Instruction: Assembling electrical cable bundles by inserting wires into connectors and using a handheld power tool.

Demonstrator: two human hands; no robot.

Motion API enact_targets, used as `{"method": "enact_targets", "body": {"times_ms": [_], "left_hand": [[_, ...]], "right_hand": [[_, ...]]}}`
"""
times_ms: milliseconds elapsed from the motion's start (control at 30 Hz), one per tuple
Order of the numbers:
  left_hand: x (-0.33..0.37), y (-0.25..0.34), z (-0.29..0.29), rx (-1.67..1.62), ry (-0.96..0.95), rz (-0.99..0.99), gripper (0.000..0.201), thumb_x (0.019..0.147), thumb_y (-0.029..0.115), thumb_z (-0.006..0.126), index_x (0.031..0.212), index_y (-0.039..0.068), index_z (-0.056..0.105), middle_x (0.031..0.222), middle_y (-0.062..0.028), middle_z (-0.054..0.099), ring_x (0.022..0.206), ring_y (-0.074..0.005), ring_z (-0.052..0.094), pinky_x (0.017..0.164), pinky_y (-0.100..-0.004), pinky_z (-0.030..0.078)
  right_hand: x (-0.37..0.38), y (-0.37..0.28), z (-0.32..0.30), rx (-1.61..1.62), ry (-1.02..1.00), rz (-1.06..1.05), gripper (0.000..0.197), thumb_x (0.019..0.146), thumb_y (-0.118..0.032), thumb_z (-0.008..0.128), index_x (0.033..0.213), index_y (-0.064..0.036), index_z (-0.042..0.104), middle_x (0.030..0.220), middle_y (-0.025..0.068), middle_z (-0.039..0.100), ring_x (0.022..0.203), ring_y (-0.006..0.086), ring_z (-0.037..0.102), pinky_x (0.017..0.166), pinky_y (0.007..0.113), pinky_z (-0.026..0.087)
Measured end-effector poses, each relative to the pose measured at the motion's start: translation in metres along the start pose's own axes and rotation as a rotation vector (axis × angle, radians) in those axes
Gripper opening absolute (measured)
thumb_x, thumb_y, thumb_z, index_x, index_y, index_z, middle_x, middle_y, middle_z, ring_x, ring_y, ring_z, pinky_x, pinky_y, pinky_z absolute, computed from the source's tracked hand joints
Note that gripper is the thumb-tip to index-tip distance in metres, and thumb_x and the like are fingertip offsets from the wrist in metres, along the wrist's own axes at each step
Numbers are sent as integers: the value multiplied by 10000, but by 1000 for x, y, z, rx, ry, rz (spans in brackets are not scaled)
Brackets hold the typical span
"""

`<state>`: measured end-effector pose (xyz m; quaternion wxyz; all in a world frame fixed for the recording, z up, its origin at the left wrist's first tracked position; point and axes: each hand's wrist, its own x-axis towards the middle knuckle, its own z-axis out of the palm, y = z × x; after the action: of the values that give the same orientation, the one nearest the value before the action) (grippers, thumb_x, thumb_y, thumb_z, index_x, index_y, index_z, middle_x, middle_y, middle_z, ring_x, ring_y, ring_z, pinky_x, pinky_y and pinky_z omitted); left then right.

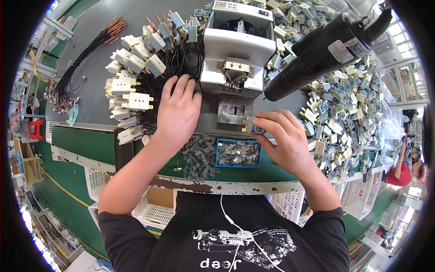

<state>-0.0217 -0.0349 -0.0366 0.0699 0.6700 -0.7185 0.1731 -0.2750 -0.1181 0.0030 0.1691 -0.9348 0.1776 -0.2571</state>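
Observation:
My right hand (285, 138) pinches a small grey plastic housing (257, 128) with brass tabs, at the right front corner of a metal block fixture (234, 111) that has a slot in its top. My left hand (180, 109) lies over a bundle of black wires (179, 56), its fingers bent down around some of them and the tips partly hidden. White and grey plastic housings (139, 101) with brass tabs, attached to these wires, fan out left of that hand. Behind the fixture stands a white bench machine (238, 43) with a metal tool head.
A black cylindrical electric screwdriver (312, 56) slants over a large heap of loose housings (335, 104) at right. Nearer me are a blue tray of small metal parts (238, 153) and a pile of springs (197, 158). More black wires (81, 63) lie at the far left.

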Motion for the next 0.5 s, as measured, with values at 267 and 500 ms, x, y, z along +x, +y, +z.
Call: {"method": "enact_targets", "body": {"times_ms": [267,500], "left_hand": [[-10,-12,-43,-762,55,-161,165,803,25,685,936,26,587,973,-93,663,941,-270,660,811,-384,528],[-37,-20,-77,-904,-45,-283,203,815,-9,621,1012,39,629,914,-99,627,732,-283,644,702,-366,540]], "right_hand": [[10,4,28,60,-141,84,359,758,-26,753,1094,-58,629,1216,132,626,891,309,663,733,383,543],[23,12,36,-35,-186,182,298,793,-105,754,1065,-66,638,1040,81,696,839,298,675,723,369,540]]}}
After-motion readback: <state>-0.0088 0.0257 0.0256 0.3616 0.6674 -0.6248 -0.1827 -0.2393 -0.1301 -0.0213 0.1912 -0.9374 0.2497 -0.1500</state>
